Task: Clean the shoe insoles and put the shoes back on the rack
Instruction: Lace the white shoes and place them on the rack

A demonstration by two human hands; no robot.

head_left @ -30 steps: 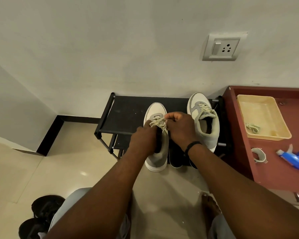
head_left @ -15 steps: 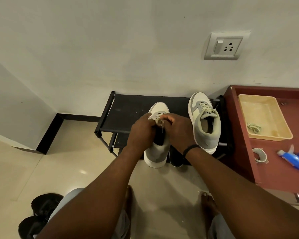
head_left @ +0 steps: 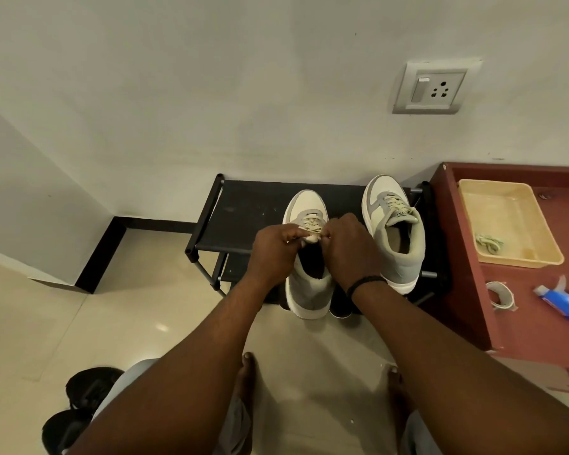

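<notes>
Open room on the black shelf's left half — right half crowded.

Bare black fabric top of the metal-framed shoe rack (head_left: pixel 243 211) lies free left of the grey-and-cream sneaker under both hands (head_left: pixel 307 284). Left hand (head_left: pixel 273 249) and right hand (head_left: pixel 350 246) close together over its cream laces (head_left: pixel 311 224), blocking approach from the front. Second grey-and-cream sneaker (head_left: pixel 395 231) fills the rack's right end, just beside the dark red wooden table (head_left: pixel 467 290) — little gap there. Narrow strip between the two sneakers. Pale tiled floor (head_left: pixel 119 316) open to the left; black shoes (head_left: pixel 89 389) near the lower left corner.
</notes>
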